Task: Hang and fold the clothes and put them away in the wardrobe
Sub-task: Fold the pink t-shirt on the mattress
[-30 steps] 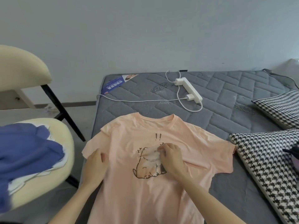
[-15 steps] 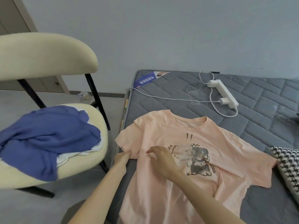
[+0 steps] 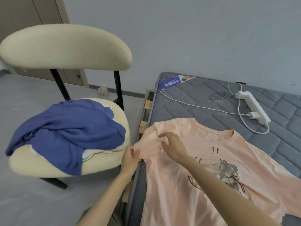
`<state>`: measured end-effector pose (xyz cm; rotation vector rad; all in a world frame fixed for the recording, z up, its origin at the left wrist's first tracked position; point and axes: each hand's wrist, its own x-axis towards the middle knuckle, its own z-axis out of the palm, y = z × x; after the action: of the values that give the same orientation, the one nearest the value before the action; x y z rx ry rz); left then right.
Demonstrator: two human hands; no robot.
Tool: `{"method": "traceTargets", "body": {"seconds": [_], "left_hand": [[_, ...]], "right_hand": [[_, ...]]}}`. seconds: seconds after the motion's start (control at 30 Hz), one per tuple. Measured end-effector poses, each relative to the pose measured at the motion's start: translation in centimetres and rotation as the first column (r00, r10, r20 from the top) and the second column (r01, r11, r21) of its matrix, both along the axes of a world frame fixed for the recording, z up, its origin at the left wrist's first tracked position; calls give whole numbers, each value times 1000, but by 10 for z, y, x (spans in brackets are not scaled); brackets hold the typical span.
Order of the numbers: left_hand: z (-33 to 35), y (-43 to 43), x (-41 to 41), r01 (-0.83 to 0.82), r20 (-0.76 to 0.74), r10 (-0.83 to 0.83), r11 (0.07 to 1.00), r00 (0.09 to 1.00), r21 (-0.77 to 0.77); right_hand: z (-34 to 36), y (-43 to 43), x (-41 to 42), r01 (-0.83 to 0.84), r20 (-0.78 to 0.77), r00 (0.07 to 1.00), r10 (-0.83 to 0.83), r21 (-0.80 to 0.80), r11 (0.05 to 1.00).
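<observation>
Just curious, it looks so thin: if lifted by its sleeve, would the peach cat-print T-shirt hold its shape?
Probably not: the peach cat-print T-shirt bunches where the left hand pinches its sleeve, so it looks floppy. Its thin wrinkles suggest it is light.

Just one peach tee (image 3: 171, 193), one blue garment (image 3: 65, 132), one white garment (image 3: 91, 154). Then one chair (image 3: 65, 48), one mattress (image 3: 195, 95), one power strip (image 3: 253, 110).

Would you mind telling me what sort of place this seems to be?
Probably a bedroom: a bare grey quilted mattress on wooden slats, a cream padded chair heaped with blue clothes, brown cupboard doors behind.
</observation>
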<state>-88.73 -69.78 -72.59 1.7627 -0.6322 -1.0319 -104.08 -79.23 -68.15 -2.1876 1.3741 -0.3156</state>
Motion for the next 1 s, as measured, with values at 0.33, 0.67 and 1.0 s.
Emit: {"method": "traceTargets", "body": {"seconds": [0.33, 0.67, 1.0], "left_hand": [[-14, 11, 19, 266, 156, -264, 964, 952, 7], [-16, 4, 39, 392, 215, -374, 918, 902, -50], [3, -3, 51, 332, 131, -325, 942, 937, -42]], "right_hand": [[-30, -70, 85, -250, -306, 911, 276, 121, 961], [-38, -86, 134, -372, -650, 603, 462, 283, 884], [5, -97, 130, -155, -107, 983, 150, -39, 987]]}}
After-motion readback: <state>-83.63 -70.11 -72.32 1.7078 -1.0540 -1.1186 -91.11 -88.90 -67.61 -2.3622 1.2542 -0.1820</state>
